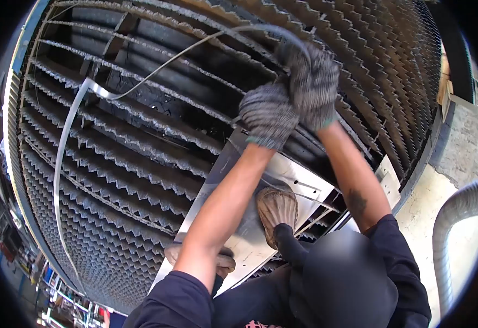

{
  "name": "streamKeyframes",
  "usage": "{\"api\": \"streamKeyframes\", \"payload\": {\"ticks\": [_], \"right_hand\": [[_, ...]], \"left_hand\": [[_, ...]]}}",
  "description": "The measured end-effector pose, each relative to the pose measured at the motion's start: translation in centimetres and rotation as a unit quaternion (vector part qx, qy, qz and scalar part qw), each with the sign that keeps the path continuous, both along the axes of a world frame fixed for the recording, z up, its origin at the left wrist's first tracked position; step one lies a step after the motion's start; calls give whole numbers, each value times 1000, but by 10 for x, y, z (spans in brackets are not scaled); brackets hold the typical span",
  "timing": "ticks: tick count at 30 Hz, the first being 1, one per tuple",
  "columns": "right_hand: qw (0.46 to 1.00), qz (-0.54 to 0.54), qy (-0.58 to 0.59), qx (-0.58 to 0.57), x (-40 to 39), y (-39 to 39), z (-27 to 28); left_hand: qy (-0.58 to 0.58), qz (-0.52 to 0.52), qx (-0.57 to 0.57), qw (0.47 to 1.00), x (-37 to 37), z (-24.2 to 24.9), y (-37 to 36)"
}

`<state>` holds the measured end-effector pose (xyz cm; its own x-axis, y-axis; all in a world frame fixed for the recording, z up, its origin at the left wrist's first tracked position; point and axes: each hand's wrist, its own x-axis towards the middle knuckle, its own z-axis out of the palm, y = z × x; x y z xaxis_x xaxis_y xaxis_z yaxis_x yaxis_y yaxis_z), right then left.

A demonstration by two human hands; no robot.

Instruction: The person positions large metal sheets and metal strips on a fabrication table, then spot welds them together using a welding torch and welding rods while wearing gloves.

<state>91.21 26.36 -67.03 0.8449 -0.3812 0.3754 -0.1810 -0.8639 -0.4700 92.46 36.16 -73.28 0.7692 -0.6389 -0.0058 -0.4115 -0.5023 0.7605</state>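
Observation:
My left hand (268, 113), in a grey striped knit glove, is closed beside my right hand (314, 86), gloved alike, above the serrated slats (146, 117). The two gloves touch. From my right hand a long thin metal strip (192, 45) arcs to the left, bends sharply at a corner, then runs down over the slats. My right fingers are wrapped round its end. What my left fingers hold is hidden by the glove. Below my hands lies a flat metal sheet (250, 240) with small holes near its right corner, and brown shoes (277, 212) stand on it.
Pale sheet pieces (385, 177) lie at the right edge of the slatted bed. The bed's frame (15, 93) curves along the left. A ribbed grey hose (451, 218) stands at the right on a light floor (414, 240). Cluttered shelving is at the lower left.

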Motion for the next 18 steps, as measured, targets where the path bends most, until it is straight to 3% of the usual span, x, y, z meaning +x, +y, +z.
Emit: {"api": "streamKeyframes", "payload": {"ticks": [3,5,8,10,12,13,15,16,17,18], "right_hand": [[995,-58,87,-4,31,-42,-57],[990,-70,121,-34,42,-51,-94],[988,-73,118,-65,50,-52,-82],[975,-99,197,1,49,-49,-68],[978,-108,179,-14,42,-47,-53],[982,-64,177,20,37,-43,-41],[957,-34,135,255,21,-23,-9],[908,-5,134,397,7,-7,14],[839,26,131,527,-6,9,36],[918,125,169,338,-19,27,68]], "left_hand": [[-26,21,69,997,14,-48,-34],[-31,43,118,992,14,-53,-33],[1,49,142,989,23,-32,-33],[107,19,168,980,32,8,-29],[90,19,134,987,36,12,-24],[95,15,131,987,37,20,-19],[152,-1,160,975,34,54,-2],[145,-1,155,977,22,62,13],[66,6,66,996,7,66,29],[-14,14,-23,1000,-10,66,48]]}}
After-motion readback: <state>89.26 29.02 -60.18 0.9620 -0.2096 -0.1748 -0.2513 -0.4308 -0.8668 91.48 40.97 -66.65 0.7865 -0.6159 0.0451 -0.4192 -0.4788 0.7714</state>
